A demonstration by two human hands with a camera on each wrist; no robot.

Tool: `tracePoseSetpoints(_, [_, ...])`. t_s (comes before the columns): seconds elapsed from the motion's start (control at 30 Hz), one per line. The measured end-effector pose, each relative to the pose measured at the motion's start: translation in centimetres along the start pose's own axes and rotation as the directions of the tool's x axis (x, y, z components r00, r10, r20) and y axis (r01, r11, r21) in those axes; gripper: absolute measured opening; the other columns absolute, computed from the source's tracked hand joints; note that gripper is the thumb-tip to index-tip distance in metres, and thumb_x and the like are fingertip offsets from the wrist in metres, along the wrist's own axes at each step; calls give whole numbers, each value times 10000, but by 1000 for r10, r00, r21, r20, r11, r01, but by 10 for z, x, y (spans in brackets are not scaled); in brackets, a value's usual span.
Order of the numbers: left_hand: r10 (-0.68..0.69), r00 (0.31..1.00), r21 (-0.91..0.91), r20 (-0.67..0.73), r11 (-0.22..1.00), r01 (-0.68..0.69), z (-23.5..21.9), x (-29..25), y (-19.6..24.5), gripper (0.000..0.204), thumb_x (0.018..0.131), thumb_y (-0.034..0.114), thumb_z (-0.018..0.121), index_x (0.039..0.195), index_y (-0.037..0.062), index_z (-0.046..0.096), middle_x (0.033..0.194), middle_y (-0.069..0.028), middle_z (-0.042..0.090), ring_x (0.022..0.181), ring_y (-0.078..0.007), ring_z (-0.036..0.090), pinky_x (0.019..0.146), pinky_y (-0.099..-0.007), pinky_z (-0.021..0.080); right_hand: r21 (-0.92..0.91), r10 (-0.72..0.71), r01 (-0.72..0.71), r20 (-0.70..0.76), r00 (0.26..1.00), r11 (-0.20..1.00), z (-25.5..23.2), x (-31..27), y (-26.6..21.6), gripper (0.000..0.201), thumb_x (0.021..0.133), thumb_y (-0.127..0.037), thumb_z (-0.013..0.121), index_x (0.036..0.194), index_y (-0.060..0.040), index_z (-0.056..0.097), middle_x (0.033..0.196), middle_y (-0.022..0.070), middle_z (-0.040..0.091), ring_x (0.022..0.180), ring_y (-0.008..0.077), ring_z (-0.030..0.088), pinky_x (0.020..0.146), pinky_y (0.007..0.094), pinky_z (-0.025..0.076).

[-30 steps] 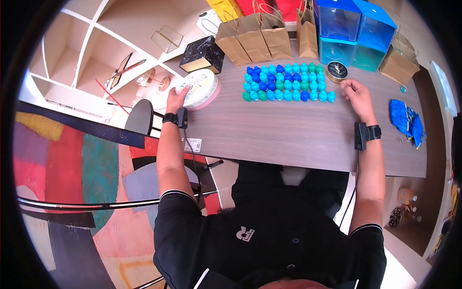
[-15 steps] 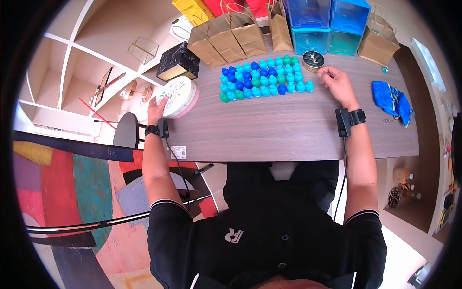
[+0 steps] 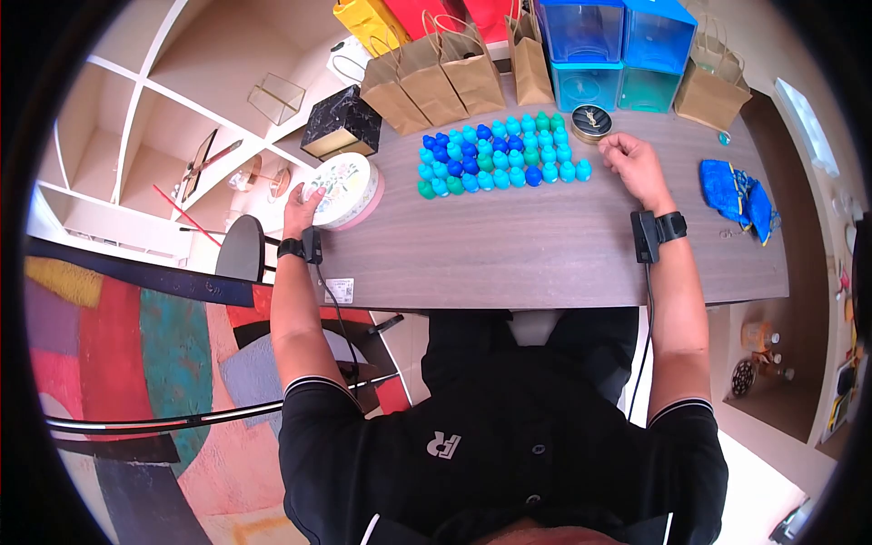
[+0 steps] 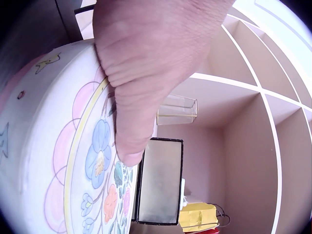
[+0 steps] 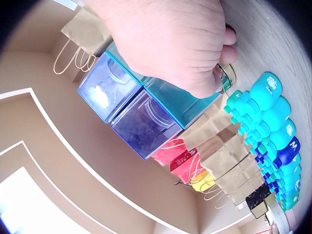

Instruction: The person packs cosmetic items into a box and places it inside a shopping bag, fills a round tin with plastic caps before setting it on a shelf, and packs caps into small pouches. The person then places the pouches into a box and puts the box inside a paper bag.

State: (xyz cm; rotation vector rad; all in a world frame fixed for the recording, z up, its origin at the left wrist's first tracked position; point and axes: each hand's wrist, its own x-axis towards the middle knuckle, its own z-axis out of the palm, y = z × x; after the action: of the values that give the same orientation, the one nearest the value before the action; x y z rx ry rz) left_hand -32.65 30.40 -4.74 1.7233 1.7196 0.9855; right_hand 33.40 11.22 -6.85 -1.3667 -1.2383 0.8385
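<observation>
A round white box [image 3: 334, 182] with a floral lid and a pink base stands at the table's left edge. My left hand [image 3: 302, 211] grips its near left side. The thumb lies across the lid in the left wrist view, and the other fingers are hidden at the side. My right hand [image 3: 639, 170] rests by a round black tin [image 3: 592, 122] with a gold rim and gold lettering, its fingers loosely curled and nothing visible in them. Left of the tin stand rows of small bottle-shaped pieces [image 3: 500, 179] in blue, turquoise and green, some bearing white paw prints.
Brown paper bags [image 3: 427, 91] and stacked blue and teal clear boxes [image 3: 586, 88] line the back. A black marbled box [image 3: 342, 123] sits behind the floral one. A blue cloth bag [image 3: 738, 195] lies at the right. White shelving [image 3: 136, 77] rises beyond the left edge.
The head view has turned, so the whole table appears farther left. Both hands keep about the same places beside the floral box and the black tin.
</observation>
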Motion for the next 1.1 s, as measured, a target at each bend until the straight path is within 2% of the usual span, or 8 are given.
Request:
tracePoseSetpoints(0.2, [-8,1000,11,6,1000,8,1,-12,13,914,809,341,872,1457,-117,419,1271,-249,647,1099,-245,675,924,-330,559,43,-8,8,8,1000,999,1,0,3,145,928,-116,615,996,-22,702,799,-34,635,703,51,529,639,239,443])
tracePoseSetpoints(0.33, [17,988,-79,156,997,-5,1,-24,9,861,832,275,859,1477,-72,408,1255,-223,649,1090,-233,670,914,-329,565,38,8,-8,1,1000,999,0,1,7,151,933,-123,611,1002,-27,705,797,-27,635,706,53,536,638,240,443])
tracePoseSetpoints(0.57, [-66,994,-109,82,991,75,22,-142,65,879,831,214,859,1469,-133,363,1235,-223,660,1056,-225,684,867,-328,584,-5,5,-5,-10,1000,1000,0,1,2,157,952,-141,623,1004,-24,714,778,-20,629,704,56,537,635,241,441])
tracePoseSetpoints(0.63, [-64,998,-197,-12,979,60,46,-173,70,831,825,215,866,1437,-118,413,1203,-221,666,1032,-223,682,859,-325,580,-20,-186,186,-179,966,982,-2,-2,-2,164,959,-139,622,1007,-17,722,772,-21,629,716,58,543,641,244,441])
tracePoseSetpoints(0.73, [-104,991,-381,-85,922,64,88,-217,92,751,847,240,846,1407,-81,461,1195,-209,663,1043,-237,669,888,-343,565,-9,-184,193,-350,919,981,6,-22,-41,171,966,-137,619,1006,-14,731,775,-25,632,730,64,551,657,245,447])
tracePoseSetpoints(0.93, [14,993,-416,-114,907,-61,149,-268,126,668,921,243,757,1432,-52,444,1359,-208,513,1235,-254,558,1030,-371,477,-358,9,32,112,994,933,84,-116,-89,372,949,-366,698,973,4,719,713,94,671,675,171,620,642,364,492])
tracePoseSetpoints(1.07, [42,999,-679,0,734,-31,162,-286,154,682,933,186,725,1469,-49,376,1390,-210,474,1277,-271,527,1064,-382,449,-435,85,-40,85,993,900,100,-128,-75,435,964,-400,675,844,18,686,644,118,636,601,200,628,583,387,489])
tracePoseSetpoints(1.1, [96,995,-701,34,712,-44,163,-289,151,893,867,254,795,1532,-41,277,1451,-236,419,1353,-327,465,1122,-421,399,-343,165,-138,50,985,929,100,-130,-79,441,971,-389,669,809,21,670,626,100,621,559,176,601,548,365,473])
